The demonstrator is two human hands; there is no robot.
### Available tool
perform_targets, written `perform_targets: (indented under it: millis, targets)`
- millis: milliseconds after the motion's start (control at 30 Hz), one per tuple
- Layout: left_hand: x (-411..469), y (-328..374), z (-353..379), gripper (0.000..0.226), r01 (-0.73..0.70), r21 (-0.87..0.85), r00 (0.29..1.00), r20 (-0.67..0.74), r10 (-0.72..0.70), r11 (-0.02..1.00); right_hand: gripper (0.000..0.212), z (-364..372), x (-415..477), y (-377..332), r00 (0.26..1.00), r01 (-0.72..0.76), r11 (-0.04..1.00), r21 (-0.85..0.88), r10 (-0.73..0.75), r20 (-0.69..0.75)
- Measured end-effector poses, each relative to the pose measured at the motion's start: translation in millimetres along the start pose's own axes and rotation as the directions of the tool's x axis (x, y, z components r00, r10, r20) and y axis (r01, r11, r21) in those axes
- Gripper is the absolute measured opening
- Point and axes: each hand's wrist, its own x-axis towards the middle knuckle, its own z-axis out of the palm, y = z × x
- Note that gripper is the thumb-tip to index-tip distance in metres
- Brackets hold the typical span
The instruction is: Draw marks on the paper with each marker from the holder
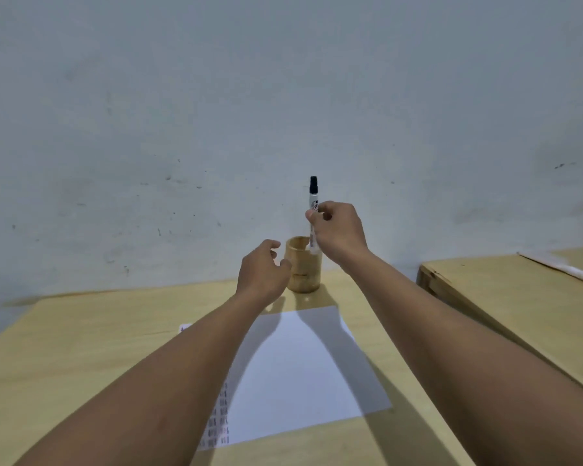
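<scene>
Above the holder (303,269): right hand (341,230) pinching a black-capped marker (313,210) upright.
Left hand (262,270) cupped open beside it — steadying, likely (holding nothing); paper (303,371) waits below.

The upper part of the view is filled by a pale grey-blue wall (216,95), marked with small dark scuffs and specks. Below it, a light wooden surface (64,348) is set close against the wall. A second light wooden table (519,297) is seen to the right, separated by a narrow gap. Sharp shadows are cast towards the viewer.
</scene>
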Motion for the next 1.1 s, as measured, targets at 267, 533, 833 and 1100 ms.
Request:
perform_targets:
  millis: [267, 533, 833, 1100]
  targets:
    - [33, -17, 52, 0.068, -0.009, 0.002, 0.999, 0.031, 0.009, 1.000, 0.014, 16, 37, 27, 0.995, 0.087, 0.987, -0.138, -0.091, -0.026]
    - [47, -32, 72, 0.044, -0.003, 0.003, 1.000, 0.017, 0.003, 1.000, 0.021, 38, 49, 55, 0.994, -0.052, 0.955, -0.293, 0.079, 0.081]
    - [44, -30, 74, 0.043, -0.012, 0.000, 0.999, -0.036, 0.012, 1.000, 0.020, 37, 45, 57, 0.986, -0.121, 0.962, -0.246, 0.146, 0.085]
    - [15, -23, 40, 0.078, 0.105, -0.098, 0.994, 0.016, -0.104, 0.990, 0.019, -6, 18, 28, 0.993, -0.100, 0.992, -0.070, 0.104, 0.059]
